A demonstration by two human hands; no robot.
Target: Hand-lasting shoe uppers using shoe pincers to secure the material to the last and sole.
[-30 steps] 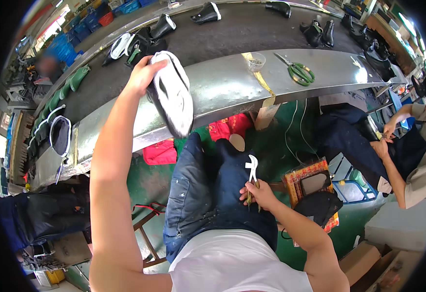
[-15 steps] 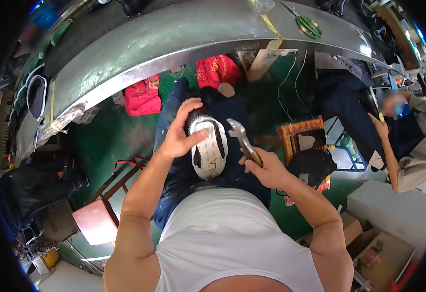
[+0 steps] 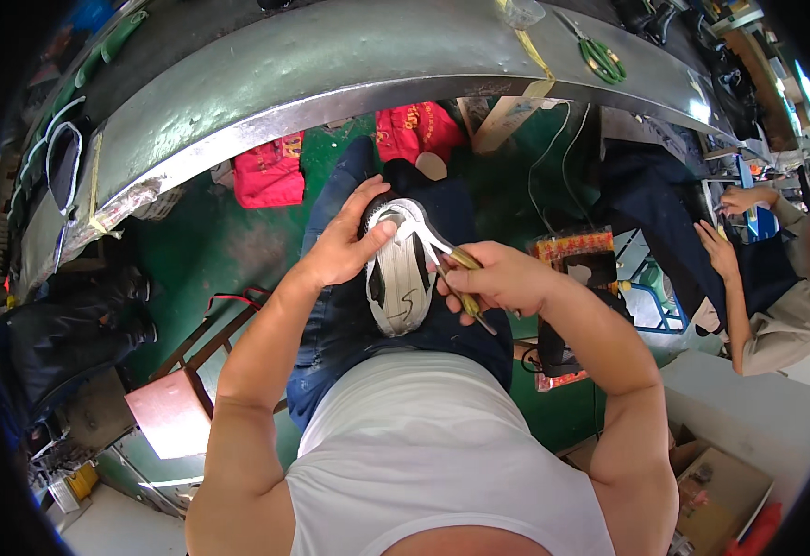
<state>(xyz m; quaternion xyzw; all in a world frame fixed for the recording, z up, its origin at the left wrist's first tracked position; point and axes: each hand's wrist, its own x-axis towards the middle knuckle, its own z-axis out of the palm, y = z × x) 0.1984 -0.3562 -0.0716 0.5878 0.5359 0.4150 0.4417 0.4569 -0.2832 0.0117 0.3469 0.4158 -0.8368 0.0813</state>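
Observation:
An unfinished shoe (image 3: 394, 295), black and white with its pale underside up, rests on my lap over dark blue trousers. My left hand (image 3: 345, 243) wraps round its far left side, with the thumb lying on the underside. In my right hand (image 3: 502, 278) I grip pincers (image 3: 430, 239) with a pale metal head and yellowish handles. Their curved jaws sit at the far end of the shoe, close to my left thumb. The handles are spread apart, and whether the jaws grip the shoe's edge I cannot tell.
A grey metal-topped bench (image 3: 312, 56) runs ahead, with green-handled scissors (image 3: 601, 60) on it. Red bags (image 3: 270, 173) lie beneath. A pink-topped stool (image 3: 171, 414) stands left, a cardboard box (image 3: 729, 496) right. A co-worker's hands (image 3: 722, 250) work at the right; dark-clad legs (image 3: 71, 329) show left.
My right hand has brought the pincers left from beside the shoe onto its far end, and their handles have spread. My left hand still holds the shoe.

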